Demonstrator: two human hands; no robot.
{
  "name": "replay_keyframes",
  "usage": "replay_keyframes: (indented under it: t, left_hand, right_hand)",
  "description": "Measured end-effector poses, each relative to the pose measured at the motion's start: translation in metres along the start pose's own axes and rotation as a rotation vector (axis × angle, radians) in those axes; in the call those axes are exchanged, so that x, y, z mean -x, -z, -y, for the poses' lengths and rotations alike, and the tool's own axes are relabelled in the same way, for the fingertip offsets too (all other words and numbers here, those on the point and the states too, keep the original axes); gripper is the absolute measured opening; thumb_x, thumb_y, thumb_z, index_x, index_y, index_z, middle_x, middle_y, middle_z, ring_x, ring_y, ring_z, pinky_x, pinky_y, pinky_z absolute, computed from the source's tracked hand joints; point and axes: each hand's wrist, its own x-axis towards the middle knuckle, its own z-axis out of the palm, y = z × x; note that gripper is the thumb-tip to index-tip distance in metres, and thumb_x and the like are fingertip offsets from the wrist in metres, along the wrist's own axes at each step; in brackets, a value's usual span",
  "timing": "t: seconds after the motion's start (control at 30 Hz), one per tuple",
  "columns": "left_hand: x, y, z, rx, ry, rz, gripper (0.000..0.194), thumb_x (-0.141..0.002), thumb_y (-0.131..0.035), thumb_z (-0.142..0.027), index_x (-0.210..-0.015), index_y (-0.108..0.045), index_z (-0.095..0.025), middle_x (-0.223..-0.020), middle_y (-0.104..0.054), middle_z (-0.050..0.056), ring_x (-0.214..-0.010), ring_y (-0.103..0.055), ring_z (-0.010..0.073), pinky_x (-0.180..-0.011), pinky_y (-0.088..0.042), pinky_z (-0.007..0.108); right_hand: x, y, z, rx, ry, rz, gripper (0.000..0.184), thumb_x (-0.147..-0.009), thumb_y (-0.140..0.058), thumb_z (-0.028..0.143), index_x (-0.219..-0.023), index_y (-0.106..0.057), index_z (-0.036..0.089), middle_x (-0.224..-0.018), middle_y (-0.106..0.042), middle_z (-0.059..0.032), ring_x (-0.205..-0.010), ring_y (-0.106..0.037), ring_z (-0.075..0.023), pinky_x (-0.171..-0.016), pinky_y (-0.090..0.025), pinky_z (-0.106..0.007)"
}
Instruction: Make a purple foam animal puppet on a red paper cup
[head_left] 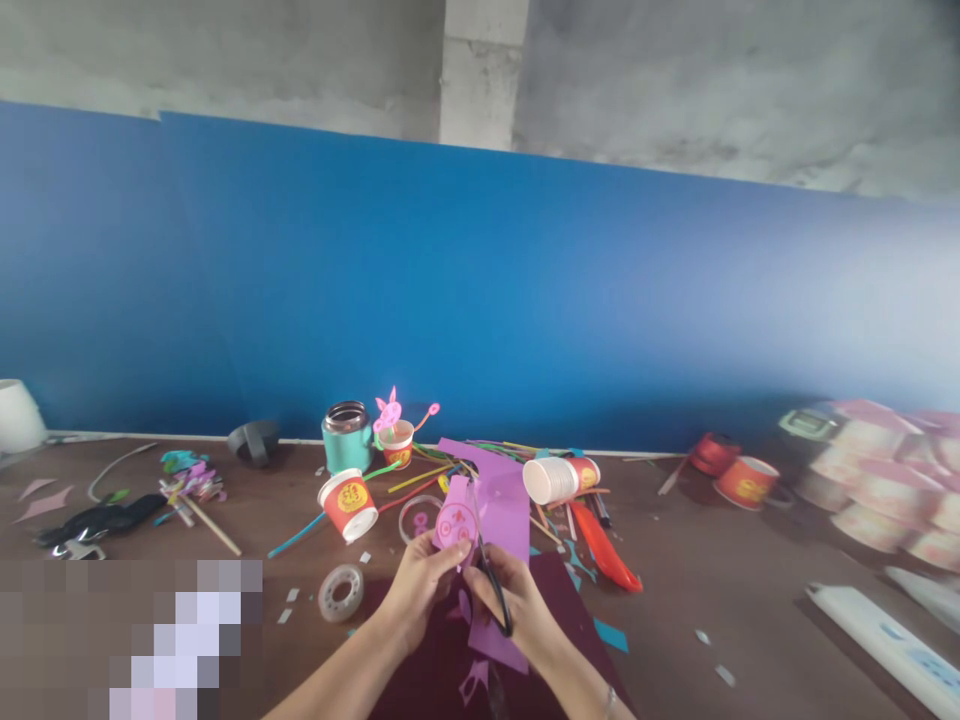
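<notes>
Scissors (496, 590), black-handled, are gripped in your right hand (519, 586), just right of the pink drawn-face paper (455, 522) pinched by your left hand (417, 582); blade contact cannot be confirmed.

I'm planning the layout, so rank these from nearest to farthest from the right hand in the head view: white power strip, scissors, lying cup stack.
1. Scissors: held in the right hand.
2. Lying cup stack: just beyond the hand.
3. White power strip: far off to the right.

Left hand (423, 580) pinches, right hand (521, 592) curls — the two close together.
</notes>
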Motion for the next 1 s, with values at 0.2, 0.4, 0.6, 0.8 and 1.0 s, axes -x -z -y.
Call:
replay_keyframes:
  t: [0.2, 0.4, 0.6, 0.8, 1.0]
  left_hand:
    - [0.0, 0.0, -0.003, -0.027, 0.004, -0.008, 0.03, -0.059, -0.079, -0.035, -0.068, -0.062, -0.012, -0.053, -0.054, -0.002, -0.042, -0.038, 0.0047, -0.044, -0.024, 0.019]
    - [0.0, 0.0, -0.004, -0.048, 0.001, -0.02, 0.032, -0.057, -0.08, -0.037, -0.067, -0.062, -0.013, -0.048, -0.048, -0.005, -0.039, -0.031, 0.0032, -0.042, -0.02, 0.02]
    - [-0.001, 0.001, -0.007, -0.069, 0.011, -0.028, 0.034, -0.055, -0.081, -0.038, -0.064, -0.06, -0.013, -0.043, -0.041, -0.008, -0.037, -0.024, 0.0022, -0.042, -0.014, 0.021]
    - [-0.004, 0.004, -0.009, -0.095, 0.005, -0.008, 0.038, -0.052, -0.081, -0.04, -0.064, -0.058, -0.012, -0.045, -0.045, -0.007, -0.037, -0.018, 0.001, -0.042, -0.007, 0.022]
    - [-0.006, 0.01, -0.009, -0.143, 0.004, 0.004, 0.037, -0.057, -0.078, -0.043, -0.064, -0.056, -0.014, -0.041, -0.034, -0.01, -0.038, -0.014, 0.0018, -0.042, -0.005, 0.023]
  right_hand:
    - [0.001, -0.001, 0.002, 0.021, -0.025, -0.023, 0.043, -0.066, -0.071, 0.054, -0.067, -0.047, 0.018, -0.043, -0.035, 0.0101, -0.037, -0.028, -0.003, -0.037, -0.02, -0.018]
    - [0.001, 0.0, 0.001, 0.05, -0.04, -0.021, 0.041, -0.068, -0.069, 0.054, -0.071, -0.05, 0.017, -0.043, -0.036, 0.0101, -0.035, -0.027, -0.0031, -0.035, -0.02, -0.018]
    - [0.002, -0.001, 0.003, 0.038, -0.071, -0.037, 0.04, -0.066, -0.071, 0.051, -0.068, -0.05, 0.017, -0.04, -0.033, 0.0111, -0.034, -0.025, -0.0027, -0.034, -0.019, -0.017]
    - [0.001, 0.002, 0.002, 0.07, -0.083, -0.031, 0.04, -0.066, -0.071, 0.051, -0.066, -0.05, 0.017, -0.04, -0.034, 0.0105, -0.033, -0.027, -0.0028, -0.034, -0.021, -0.017]
    - [0.001, 0.004, 0.005, 0.109, -0.081, -0.027, 0.042, -0.068, -0.067, 0.055, -0.067, -0.05, 0.017, -0.039, -0.034, 0.0102, -0.033, -0.028, -0.0032, -0.034, -0.022, -0.017]
